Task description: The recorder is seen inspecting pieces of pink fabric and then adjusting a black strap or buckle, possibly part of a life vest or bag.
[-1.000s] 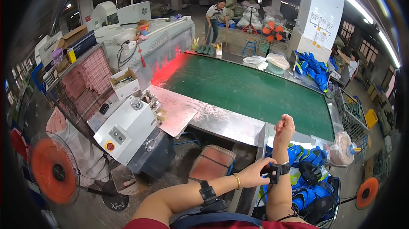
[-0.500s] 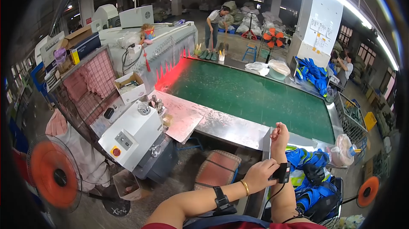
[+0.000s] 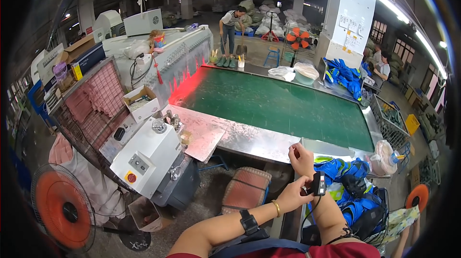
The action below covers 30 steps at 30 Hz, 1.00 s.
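Observation:
My left hand [image 3: 292, 195] reaches across to my right wrist. Its thumb and fingers close at the side of a small black box-shaped device [image 3: 319, 184] strapped there, from which a thin cable hangs. A gold bangle [image 3: 276, 207] and a black wristband with a buckle-like unit [image 3: 249, 221] sit on my left forearm. My right hand [image 3: 301, 160] is raised over the metal edge of the green-topped table [image 3: 278, 109], fingers curled in and nothing visible in them. Blue and lime garments [image 3: 355, 171] lie in a heap beside my right forearm.
A white control box [image 3: 144, 162] and an orange fan [image 3: 62, 210] stand left. Below the table is a padded stool [image 3: 247, 190]. Another person's hands [image 3: 408, 236] hold patterned cloth [image 3: 401, 222] at lower right. A person [image 3: 230, 30] stands bent beyond the table.
My right hand has turned and shifted left and down, its fingers curled inward. My left hand stays at the wrist device. Another person's hands with patterned cloth have come in at lower right.

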Each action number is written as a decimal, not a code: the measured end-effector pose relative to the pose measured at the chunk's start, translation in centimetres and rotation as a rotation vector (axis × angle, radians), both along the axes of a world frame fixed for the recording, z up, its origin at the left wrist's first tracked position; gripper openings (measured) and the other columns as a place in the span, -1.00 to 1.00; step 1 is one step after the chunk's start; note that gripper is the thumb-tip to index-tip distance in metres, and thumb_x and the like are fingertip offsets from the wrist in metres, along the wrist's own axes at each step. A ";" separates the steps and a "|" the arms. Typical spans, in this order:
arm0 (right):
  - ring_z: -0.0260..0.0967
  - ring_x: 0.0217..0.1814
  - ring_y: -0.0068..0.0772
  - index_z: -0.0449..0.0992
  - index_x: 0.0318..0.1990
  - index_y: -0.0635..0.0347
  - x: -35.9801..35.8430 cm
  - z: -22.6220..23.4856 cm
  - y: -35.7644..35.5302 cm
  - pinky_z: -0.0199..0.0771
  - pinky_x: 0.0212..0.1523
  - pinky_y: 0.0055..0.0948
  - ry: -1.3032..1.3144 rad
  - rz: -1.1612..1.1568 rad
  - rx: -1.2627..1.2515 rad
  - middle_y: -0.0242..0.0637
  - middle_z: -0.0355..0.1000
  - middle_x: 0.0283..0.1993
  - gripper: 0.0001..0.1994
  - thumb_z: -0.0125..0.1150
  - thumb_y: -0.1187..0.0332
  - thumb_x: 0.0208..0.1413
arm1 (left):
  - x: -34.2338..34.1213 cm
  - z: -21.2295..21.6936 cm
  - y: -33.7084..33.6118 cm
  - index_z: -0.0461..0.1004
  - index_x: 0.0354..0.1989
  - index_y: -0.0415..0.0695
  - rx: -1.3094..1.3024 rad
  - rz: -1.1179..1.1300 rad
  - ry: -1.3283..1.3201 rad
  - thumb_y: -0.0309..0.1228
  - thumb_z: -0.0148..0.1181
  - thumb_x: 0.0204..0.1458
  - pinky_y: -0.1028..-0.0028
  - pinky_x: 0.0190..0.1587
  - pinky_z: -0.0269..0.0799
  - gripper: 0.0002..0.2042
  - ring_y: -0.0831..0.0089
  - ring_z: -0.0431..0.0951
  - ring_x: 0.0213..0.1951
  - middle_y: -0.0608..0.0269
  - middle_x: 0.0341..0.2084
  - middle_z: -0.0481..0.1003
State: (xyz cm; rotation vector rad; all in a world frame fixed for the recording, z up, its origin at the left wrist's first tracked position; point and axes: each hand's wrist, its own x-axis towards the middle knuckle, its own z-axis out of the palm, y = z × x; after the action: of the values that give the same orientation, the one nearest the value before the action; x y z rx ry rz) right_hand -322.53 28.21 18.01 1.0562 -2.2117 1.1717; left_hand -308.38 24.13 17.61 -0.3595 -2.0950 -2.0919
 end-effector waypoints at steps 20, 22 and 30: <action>0.41 -0.61 -0.37 0.54 -0.34 0.19 2.3 -4.0 0.2 0.40 -0.54 -0.39 -0.313 0.366 0.357 -0.24 0.41 -0.63 -0.87 0.19 0.33 0.10 | 0.0 -2.6 -2.4 0.52 -0.28 -0.16 0.014 -0.282 -0.340 -0.08 0.25 0.07 0.59 -0.34 0.30 -0.65 0.67 0.38 -0.41 0.49 -0.50 0.43; 0.36 -0.60 -0.54 0.55 -0.33 0.22 2.7 -4.3 1.0 0.36 -0.55 -0.54 -1.161 0.244 0.162 -0.32 0.42 -0.60 -0.84 0.15 0.32 0.15 | 0.1 -2.9 -3.0 0.52 -0.28 -0.15 0.048 -0.310 -0.330 -0.09 0.23 0.09 0.59 -0.32 0.30 -0.67 0.67 0.38 -0.38 0.49 -0.48 0.43; 0.28 -0.60 -0.55 0.47 -0.35 0.18 2.8 -6.8 5.1 0.30 -0.57 -0.53 -1.816 0.085 -0.360 -0.40 0.39 -0.57 -0.86 0.10 0.31 0.12 | 0.0 -2.9 -2.4 0.51 -0.37 -0.14 0.010 -0.373 -0.270 -0.05 0.16 0.12 0.56 -0.37 0.29 -0.64 0.64 0.38 -0.41 0.48 -0.54 0.41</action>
State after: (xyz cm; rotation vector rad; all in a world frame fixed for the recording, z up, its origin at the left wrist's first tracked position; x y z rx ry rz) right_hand -319.69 33.31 11.24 -0.4831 -2.5828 3.1245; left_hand -308.40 21.73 14.75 -0.5294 -2.3123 -2.4805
